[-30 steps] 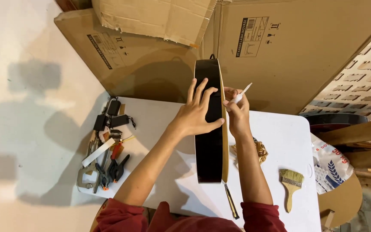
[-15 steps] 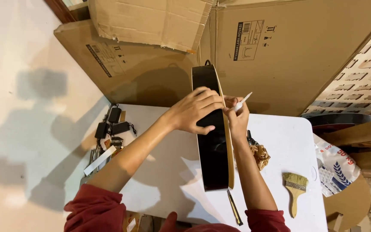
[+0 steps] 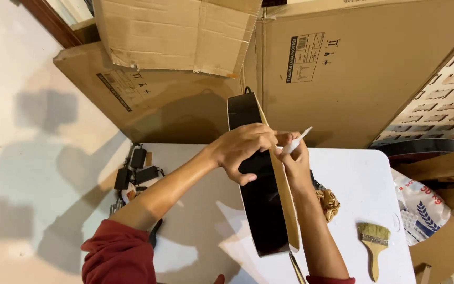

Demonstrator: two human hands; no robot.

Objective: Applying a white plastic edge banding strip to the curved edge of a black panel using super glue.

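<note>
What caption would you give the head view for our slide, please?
Left hand steadies a black guitar body on edge on a white table while the right hand holds a white tool at its rim.

Warm, fairly bright indoor light falls from above and to the right of the white table. Soft double shadows of the arms spread across its top and onto the pale floor left of it. The glossy black guitar body on the table carries faint sheen. The picture is sharp centrally, bowed at its edges.
</note>
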